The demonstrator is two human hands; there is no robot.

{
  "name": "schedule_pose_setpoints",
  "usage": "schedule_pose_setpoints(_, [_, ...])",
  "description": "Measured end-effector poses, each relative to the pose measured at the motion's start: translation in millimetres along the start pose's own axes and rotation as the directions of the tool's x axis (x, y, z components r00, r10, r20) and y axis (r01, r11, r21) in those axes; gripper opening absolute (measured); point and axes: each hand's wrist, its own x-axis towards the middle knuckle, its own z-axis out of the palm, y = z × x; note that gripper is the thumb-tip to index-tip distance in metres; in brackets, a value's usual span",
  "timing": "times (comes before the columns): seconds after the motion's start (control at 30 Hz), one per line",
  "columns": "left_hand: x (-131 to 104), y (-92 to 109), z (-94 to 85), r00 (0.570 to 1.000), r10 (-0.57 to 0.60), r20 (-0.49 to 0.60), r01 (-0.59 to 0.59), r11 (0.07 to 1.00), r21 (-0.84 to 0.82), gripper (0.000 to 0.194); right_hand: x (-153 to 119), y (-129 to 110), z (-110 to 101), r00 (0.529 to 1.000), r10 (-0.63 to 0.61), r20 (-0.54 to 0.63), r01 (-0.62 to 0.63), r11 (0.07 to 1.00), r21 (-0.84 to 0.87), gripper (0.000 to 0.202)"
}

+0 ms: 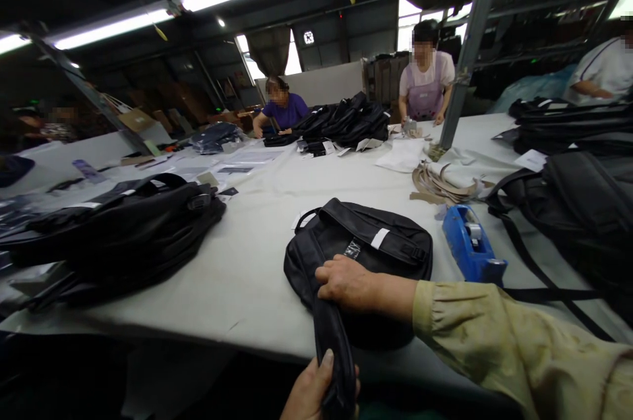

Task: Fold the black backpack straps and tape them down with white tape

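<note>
A black backpack (380,215) lies on the white table in front of me, its shoulder straps facing up. One strap (330,334) runs toward me over the table's edge. Near the bottom of the view my left hand (316,387) is closed round that strap, thumb on top. My right hand (346,281), in a yellow sleeve, rests on the upper part of the same strap with its fingers curled on it. A white band (380,239) wraps the other strap. Beside the backpack, to the right, stands a blue tape dispenser (472,245).
Piles of black bags lie at the left (123,229), at the far side (346,120) and at the right (593,196). Beige strips (440,184) lie near a metal post (469,44). Two people (428,80) work across the table, another at far right.
</note>
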Motion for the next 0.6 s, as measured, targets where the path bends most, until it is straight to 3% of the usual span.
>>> schedule_pose_setpoints(0.2, [28.4,28.7,16.6,0.999,0.036,0.007,-0.034,0.988,-0.150,0.026,-4.4,4.5,8.7,0.995,0.062,-0.075,-0.061,0.998,0.007,0.011])
schedule_pose_setpoints(0.37, [49.7,29.3,28.2,0.999,0.020,-0.036,-0.025,0.992,-0.122,0.042,-19.7,21.6,-6.5,1.000,-0.003,-0.012,0.003,0.999,0.037,0.019])
schedule_pose_setpoints(0.43, [50.6,27.6,23.7,0.997,-0.009,-0.082,0.001,0.995,-0.098,0.045,-31.4,43.1,-16.4,0.989,0.151,-0.001,-0.150,0.982,0.119,0.031])
schedule_pose_setpoints(0.47, [50.1,27.6,20.3,0.994,-0.024,-0.102,0.015,0.996,-0.089,0.044,-38.5,56.1,-20.4,0.953,0.302,-0.006,-0.298,0.943,0.151,0.036])
schedule_pose_setpoints(0.53, [48.8,28.9,14.0,0.989,-0.053,-0.140,0.042,0.996,-0.085,0.040,-54.4,82.3,-24.5,0.797,0.603,-0.031,-0.589,0.788,0.177,0.040])
schedule_pose_setpoints(0.6, [48.4,30.4,10.1,0.982,-0.070,-0.174,0.055,0.994,-0.090,0.036,-71.2,102.6,-22.2,0.659,0.750,-0.053,-0.734,0.657,0.174,0.038])
